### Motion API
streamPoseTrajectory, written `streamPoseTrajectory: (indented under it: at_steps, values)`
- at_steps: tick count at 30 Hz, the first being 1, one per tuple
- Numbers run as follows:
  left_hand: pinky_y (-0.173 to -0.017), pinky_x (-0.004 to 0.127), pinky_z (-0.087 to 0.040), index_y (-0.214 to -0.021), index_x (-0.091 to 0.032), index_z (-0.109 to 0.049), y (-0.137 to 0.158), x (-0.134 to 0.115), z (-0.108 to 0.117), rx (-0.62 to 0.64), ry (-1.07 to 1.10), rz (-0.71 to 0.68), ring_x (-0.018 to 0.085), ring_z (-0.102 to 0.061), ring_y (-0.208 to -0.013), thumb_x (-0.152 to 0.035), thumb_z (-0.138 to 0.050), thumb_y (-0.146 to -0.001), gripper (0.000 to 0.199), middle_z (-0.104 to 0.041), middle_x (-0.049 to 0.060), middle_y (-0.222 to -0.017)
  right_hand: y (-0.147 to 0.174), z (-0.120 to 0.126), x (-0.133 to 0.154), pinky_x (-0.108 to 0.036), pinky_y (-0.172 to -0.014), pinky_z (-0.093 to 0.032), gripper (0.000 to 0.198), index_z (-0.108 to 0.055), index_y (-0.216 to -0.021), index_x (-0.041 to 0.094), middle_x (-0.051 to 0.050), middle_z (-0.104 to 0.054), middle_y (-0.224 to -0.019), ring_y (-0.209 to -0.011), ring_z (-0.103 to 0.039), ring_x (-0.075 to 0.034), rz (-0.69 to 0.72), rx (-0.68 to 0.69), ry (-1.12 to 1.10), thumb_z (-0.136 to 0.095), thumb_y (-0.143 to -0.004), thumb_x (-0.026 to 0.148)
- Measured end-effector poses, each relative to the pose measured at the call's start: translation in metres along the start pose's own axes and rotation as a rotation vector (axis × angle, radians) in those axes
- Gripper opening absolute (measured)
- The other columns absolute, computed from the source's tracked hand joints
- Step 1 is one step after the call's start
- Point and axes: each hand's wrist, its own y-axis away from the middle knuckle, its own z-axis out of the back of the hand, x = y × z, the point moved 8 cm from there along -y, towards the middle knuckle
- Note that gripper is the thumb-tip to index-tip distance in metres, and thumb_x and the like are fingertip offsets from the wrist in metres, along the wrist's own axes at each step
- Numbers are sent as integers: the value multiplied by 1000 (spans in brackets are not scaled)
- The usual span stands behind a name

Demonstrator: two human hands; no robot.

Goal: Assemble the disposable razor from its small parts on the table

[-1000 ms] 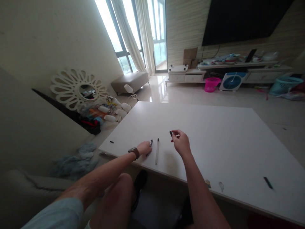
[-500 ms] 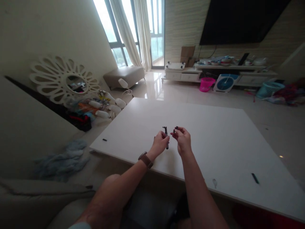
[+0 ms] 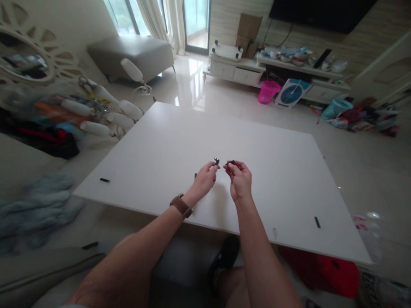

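Two hands up over the white table [image 3: 282,171], close together. Left hand [image 3: 203,182], watch [image 3: 181,205] on wrist, fingers pinched on a small dark pen part [image 3: 217,161]. Right hand [image 3: 239,179] fingertips clamped on a small black cap [image 3: 230,162], just beside the first piece.

Daylight pours in from the windows [image 3: 154,10] at my eleven o'clock, leaving a white glare patch on the glossy floor [image 3: 192,81] just past the worktop [image 3: 289,171]. The near foreground stays dim. Straight lines bow at the frame edges, and the clutter at nine o'clock smears into blur.
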Motion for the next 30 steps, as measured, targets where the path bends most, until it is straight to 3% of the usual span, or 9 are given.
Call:
streamPoseTrajectory:
  at_steps: [5,8,11,14,18,22,30]
  values:
    - [-45,19,-39,-88,-20,-49,9,-8,1,-14,-12,-29,9,-57,-49,-28,-56,-85,11,-61,-1,-73,3,-5,-1,-25,-79,-55,14,-61,-79,17,0,-71,-82,-74,-70,-12,-28,-21,-80,-69,-67,15]
    - [-44,17,-34,-84,-21,-44,18,-13,2,-41,-13,-57,7,-51,-45,-23,-56,-84,12,-60,-2,-69,12,-7,5,-26,-77,-56,14,-60,-80,18,0,-72,-82,-73,-71,-12,-19,-21,-73,-69,-70,17]
    - [-43,17,-28,-83,-21,-44,27,-16,3,-72,4,-74,7,-41,-42,-21,-56,-83,12,-50,-7,-56,22,-5,10,-26,-74,-56,16,-58,-82,19,0,-72,-83,-72,-71,-13,0,-29,-69,-69,-71,20]
    - [-44,18,-27,-80,-20,-50,38,-22,-1,-43,5,-114,7,-37,-43,-29,-53,-88,13,-43,-6,-53,32,-2,15,-25,-72,-57,16,-56,-80,19,0,-72,-82,-72,-72,-13,20,-32,-73,-70,-72,23]
    - [-44,21,-29,-79,-18,-58,54,-33,-7,23,13,-192,9,-39,-46,-46,-44,-95,35,-44,-3,-56,40,2,19,-25,-71,-58,15,-54,-75,20,1,-71,-76,-74,-73,-14,29,-23,-112,-69,-74,23]
    - [-45,21,-30,-81,-17,-60,60,-34,-9,74,53,-211,8,-41,-47,-51,-47,-94,39,-46,-3,-59,39,3,14,-23,-69,-58,12,-57,-75,19,0,-73,-76,-73,-73,-13,-13,-28,-189,-69,-74,19]
    - [-47,21,-29,-66,-17,-47,38,-38,-7,93,-25,-303,8,-39,-51,-52,-49,-96,45,-45,-3,-59,21,-23,2,-17,-57,-54,9,-64,-73,15,-2,-74,-74,-67,-70,-11,-77,74,-286,-73,-71,15]
